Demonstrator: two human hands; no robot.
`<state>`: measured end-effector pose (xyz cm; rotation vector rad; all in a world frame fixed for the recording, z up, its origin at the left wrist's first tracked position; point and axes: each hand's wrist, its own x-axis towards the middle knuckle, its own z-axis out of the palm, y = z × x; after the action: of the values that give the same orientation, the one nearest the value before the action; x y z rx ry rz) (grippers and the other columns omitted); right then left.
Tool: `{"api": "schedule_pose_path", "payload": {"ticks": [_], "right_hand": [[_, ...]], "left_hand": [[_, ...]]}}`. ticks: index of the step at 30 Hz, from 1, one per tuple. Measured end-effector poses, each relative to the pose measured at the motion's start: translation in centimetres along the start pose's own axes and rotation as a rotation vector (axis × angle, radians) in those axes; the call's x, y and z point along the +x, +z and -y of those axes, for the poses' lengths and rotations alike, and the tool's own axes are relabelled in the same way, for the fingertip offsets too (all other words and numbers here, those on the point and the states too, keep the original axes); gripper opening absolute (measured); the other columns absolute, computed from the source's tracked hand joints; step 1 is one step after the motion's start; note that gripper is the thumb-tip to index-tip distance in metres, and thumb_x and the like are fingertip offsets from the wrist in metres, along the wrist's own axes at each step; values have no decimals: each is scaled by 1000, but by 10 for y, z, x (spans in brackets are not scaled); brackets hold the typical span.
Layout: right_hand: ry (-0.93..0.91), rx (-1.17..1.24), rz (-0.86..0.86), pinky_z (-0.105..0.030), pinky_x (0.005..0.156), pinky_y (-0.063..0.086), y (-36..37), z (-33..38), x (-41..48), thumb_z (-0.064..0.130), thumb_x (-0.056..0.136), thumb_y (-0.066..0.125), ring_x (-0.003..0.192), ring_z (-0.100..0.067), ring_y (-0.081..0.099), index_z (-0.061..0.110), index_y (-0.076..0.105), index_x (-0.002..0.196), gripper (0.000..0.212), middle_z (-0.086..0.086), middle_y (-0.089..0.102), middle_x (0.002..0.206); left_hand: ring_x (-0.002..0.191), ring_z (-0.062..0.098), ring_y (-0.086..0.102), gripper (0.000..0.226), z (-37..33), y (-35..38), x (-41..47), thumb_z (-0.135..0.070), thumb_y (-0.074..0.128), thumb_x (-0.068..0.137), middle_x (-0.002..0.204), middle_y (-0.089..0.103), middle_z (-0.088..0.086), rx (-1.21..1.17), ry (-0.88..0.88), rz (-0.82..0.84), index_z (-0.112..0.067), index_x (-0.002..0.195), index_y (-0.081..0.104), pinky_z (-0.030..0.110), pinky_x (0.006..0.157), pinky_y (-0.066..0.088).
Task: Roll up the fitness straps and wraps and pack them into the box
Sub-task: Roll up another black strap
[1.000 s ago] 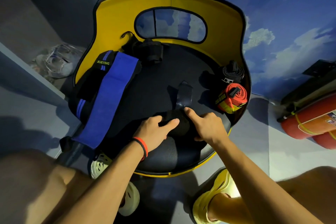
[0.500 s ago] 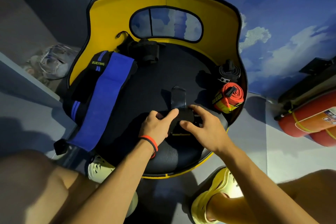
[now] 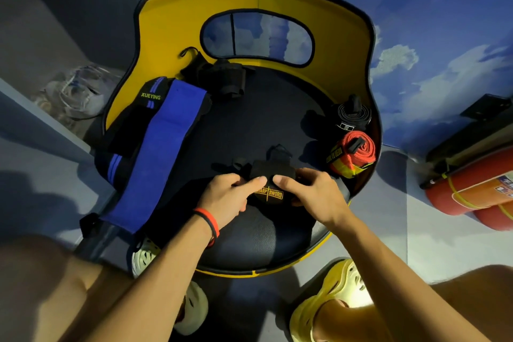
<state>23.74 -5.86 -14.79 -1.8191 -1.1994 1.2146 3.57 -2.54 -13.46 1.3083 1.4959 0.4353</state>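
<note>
Black fabric with yellow SHARP SWORD lettering is now bunched into a fat bundle between the two hands. A second ago this black wrist wrap [image 3: 268,194] lay flatter on the chair seat [image 3: 249,125], its free end stretched away from the person, and the fingers only pressed on its near end. Since then the roll has thickened and the loose tail [image 3: 277,151] has shrunk to a short flap with a loop just beyond the knuckles. By my judgement this piece is nearly rolled, with only that flap left to wind in and fasten

The left hand [image 3: 224,200] pinches the roll's left end and the right hand [image 3: 313,197] its right end, thumbs on the near face, fingers curled behind — both are grasping it, and it sits directly between them over the front of the seat. Whether it rests on the seat or is held just above it I cannot tell

A rolled red strap [image 3: 354,155] and a rolled black strap [image 3: 352,116] stand at the seat's right edge — a blue wrap [image 3: 155,161] lies unrolled on the left. No box is in view
</note>
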Motion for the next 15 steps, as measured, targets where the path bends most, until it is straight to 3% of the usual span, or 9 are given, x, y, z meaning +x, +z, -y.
{"api": "schedule_pose_path", "payload": {"ticks": [3,6,8,11,15], "right_hand": [[85,79,21,-39,72,65,2,6,-4,66,70,79,79,-17,76,20,79,87,49,1,78,82],[201,171,21,-40,71,65,4,12,-9,64,68,80,77,-20,77,15,81,83,51,-3,78,81],[275,233,25,-41,70,65,4,16,-14,54,74,81,78,-22,77,12,81,83,43,-5,78,81],[372,288,63,-44,74,65,7,18,-21,52,78,77,74,-25,78,12,80,88,41,-10,79,85],[362,253,42,-44,73,65,13,19,-27,55,82,73,74,-23,77,16,78,89,40,-11,78,92]], "left_hand": [[54,8,52,50,-5,-2,-7,-63,65,85,50,55,-13,38,-26,-1,-18,64,60,26,61,41],[83,17,67,36,-16,1,-12,-62,65,85,83,60,-10,-166,-177,103,-27,90,61,33,77,57],[94,27,70,30,-23,5,-15,-60,65,87,93,57,-8,-280,-260,132,-33,90,51,41,86,59],[97,23,70,38,-24,14,-18,-59,70,83,108,69,0,-319,-258,64,-25,99,65,44,85,61],[96,19,70,32,-21,17,-25,-42,79,81,104,73,4,-504,-266,5,-18,99,68,38,76,61]]}}
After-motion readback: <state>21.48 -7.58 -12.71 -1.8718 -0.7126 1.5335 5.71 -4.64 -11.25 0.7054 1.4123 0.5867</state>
